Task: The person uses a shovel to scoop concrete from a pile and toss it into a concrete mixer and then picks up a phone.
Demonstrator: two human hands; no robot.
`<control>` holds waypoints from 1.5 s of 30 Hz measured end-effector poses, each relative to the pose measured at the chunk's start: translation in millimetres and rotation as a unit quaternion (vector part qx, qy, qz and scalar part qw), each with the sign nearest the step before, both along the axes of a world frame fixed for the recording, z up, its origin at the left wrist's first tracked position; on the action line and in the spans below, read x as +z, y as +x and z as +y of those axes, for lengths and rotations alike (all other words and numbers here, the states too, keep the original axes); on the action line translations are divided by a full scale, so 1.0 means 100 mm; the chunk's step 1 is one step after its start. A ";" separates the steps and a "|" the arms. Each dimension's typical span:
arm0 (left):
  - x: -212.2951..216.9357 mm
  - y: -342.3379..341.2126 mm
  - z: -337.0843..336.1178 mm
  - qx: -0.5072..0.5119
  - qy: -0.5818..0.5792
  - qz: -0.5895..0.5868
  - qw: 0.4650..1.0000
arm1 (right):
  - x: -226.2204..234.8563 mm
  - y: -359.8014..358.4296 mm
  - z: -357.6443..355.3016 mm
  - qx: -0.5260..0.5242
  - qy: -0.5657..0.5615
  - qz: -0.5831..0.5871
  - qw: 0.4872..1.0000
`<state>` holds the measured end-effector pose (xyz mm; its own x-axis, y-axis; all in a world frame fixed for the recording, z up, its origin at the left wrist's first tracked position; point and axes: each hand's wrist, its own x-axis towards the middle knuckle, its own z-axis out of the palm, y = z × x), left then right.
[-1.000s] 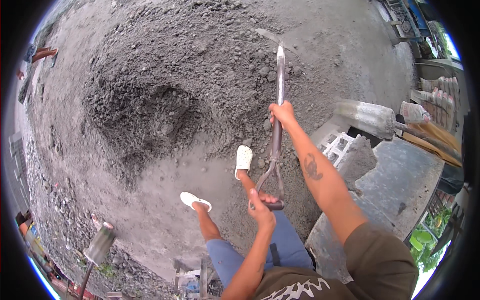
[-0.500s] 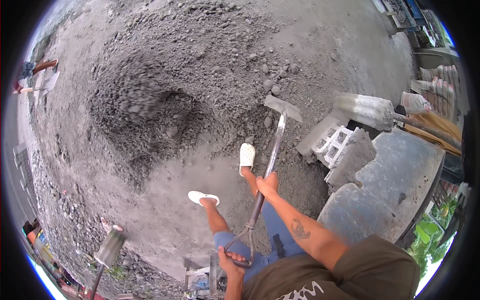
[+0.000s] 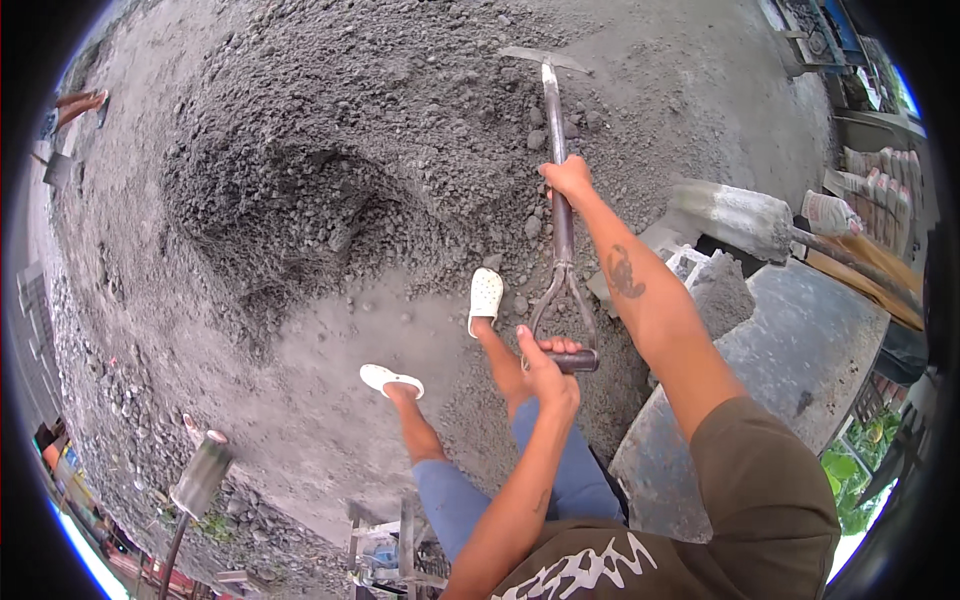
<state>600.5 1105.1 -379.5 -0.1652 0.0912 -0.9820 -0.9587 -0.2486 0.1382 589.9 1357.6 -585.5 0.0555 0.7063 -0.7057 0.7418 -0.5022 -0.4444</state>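
We had the shovel (image 3: 557,190) running pretty much straight away from us, long axis near vertical in the view, blade end up top and the D-grip down by our legs. The blade (image 3: 535,57) pointed away from our body and sat flat-ish on the gravelly mix, well beyond the right hand.

Our left hand (image 3: 545,365) was closed around the crossbar of the D-handle (image 3: 575,360), fingers curled over the bar, thumb side toward us. Our right hand (image 3: 567,177) was wrapped tight around the shaft higher up, about halfway between the grip and the blade, arm stretched out straight.

Just left of the left hand were our feet in white clogs (image 3: 485,297), one right beside the handle fork and the other (image 3: 390,379) further left and closer to us.

The ground was a big spread of grey sand and gravel, with a darker, damp-looking heap (image 3: 290,200) out to the left of the right hand and a hollow scooped in it. To the right of the right hand lay a grey sack (image 3: 735,215) and some broken block pieces (image 3: 715,280), and nearer us on that side a flat grey slab (image 3: 800,350). It was outdoors, daylight, with stacked sacks (image 3: 880,180) way off at the right edge.
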 end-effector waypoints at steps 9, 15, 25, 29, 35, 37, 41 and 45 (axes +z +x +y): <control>0.23 -0.05 -2.21 -0.053 -0.205 -0.044 0.976 | 0.27 0.32 -2.29 -0.077 -0.073 -0.068 0.992; 0.98 -0.57 -3.45 -0.135 -0.245 0.036 0.959 | 0.99 0.46 -3.65 -0.195 -0.159 0.007 0.968; -0.11 0.02 -1.69 -0.182 -0.047 0.103 0.977 | 0.34 0.96 -1.57 -0.264 0.003 0.071 0.962; -0.34 0.29 -0.41 -0.202 0.096 0.046 0.974 | -0.16 1.25 -0.23 -0.167 -0.030 0.061 0.984; -0.35 0.22 -1.30 -0.267 0.000 0.055 0.962 | -0.52 1.01 -1.28 -0.165 -0.132 0.000 0.977; -0.23 -0.10 -1.99 -0.222 -0.049 0.038 0.973 | -0.42 0.85 -2.15 -0.197 -0.100 -0.004 0.975; 0.07 -0.65 -3.41 -0.293 -0.086 0.089 0.948 | -0.03 0.43 -3.69 -0.289 -0.098 0.045 0.951; 0.33 -1.14 -4.67 -0.290 -0.115 0.096 0.945 | 0.43 -0.06 -5.05 -0.296 -0.094 0.008 0.951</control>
